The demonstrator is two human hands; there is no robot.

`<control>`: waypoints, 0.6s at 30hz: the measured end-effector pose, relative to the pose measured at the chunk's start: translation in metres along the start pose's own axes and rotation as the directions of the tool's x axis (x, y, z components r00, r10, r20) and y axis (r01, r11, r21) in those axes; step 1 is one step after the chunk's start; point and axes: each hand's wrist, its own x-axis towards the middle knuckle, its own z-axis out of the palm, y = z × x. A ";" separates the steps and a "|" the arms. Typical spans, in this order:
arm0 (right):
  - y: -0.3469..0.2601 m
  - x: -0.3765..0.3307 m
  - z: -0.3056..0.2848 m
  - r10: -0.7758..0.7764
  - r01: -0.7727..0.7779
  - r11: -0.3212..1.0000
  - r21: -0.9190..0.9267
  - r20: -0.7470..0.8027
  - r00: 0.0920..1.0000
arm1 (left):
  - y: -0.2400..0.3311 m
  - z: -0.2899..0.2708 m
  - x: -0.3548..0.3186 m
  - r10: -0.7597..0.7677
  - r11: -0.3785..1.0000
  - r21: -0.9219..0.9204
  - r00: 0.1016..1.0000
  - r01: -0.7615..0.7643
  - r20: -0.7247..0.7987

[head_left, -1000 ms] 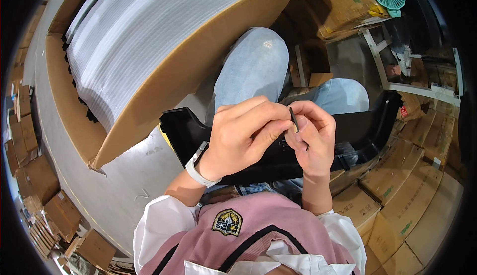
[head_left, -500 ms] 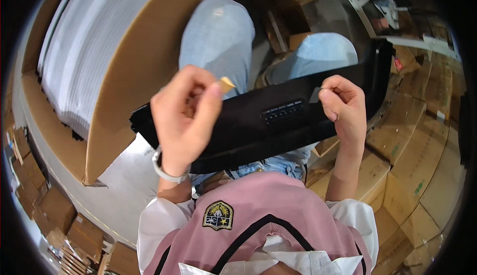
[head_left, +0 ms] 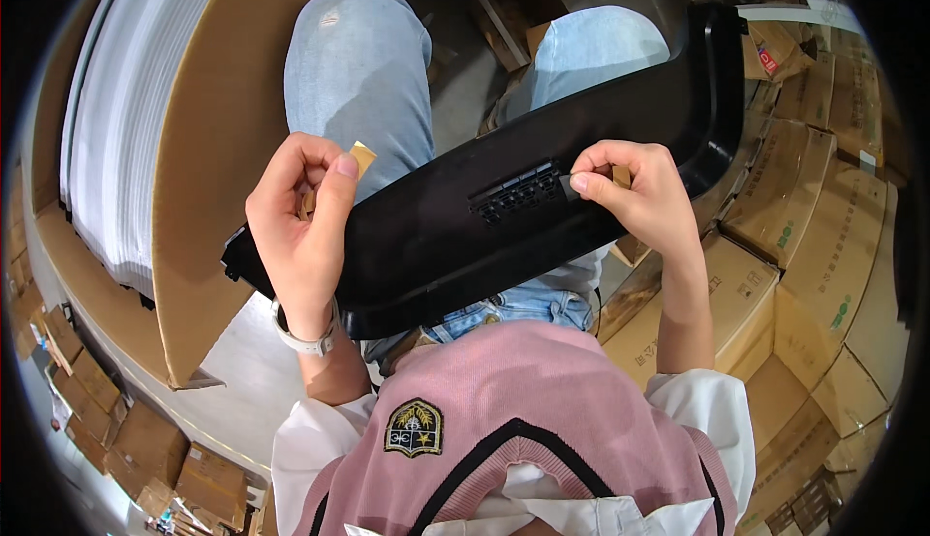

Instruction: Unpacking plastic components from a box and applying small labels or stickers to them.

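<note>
Fingers (head_left: pixel 341 170) around tan tab (head_left: pixel 362 156)

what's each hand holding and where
Left hand pinches a small tan slip by its lower end; right hand grips the black plastic panel beside its vent.

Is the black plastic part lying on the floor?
No, the black part rests across the person's lap, with the left hand and right hand on it.

I see the black panel (head_left: pixel 504 236) resting across the lap (head_left: pixel 368 71); cardboard boxes (head_left: pixel 804 236) crowd the floor (head_left: pixel 232 391) at right and near left.
</note>
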 end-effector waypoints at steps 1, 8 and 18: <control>0.000 0.000 0.001 -0.001 0.001 1.000 -0.019 -0.010 1.000 | -0.001 0.001 0.000 0.001 1.000 0.001 1.000 -0.001 0.002; 0.000 0.001 0.006 -0.043 0.040 0.998 -0.054 -0.055 0.998 | -0.005 0.003 0.002 -0.009 1.000 -0.009 0.999 0.009 0.034; 0.000 0.000 0.013 -0.059 0.047 0.994 -0.094 -0.129 0.990 | -0.008 0.005 0.002 -0.018 1.000 -0.023 0.999 0.019 0.042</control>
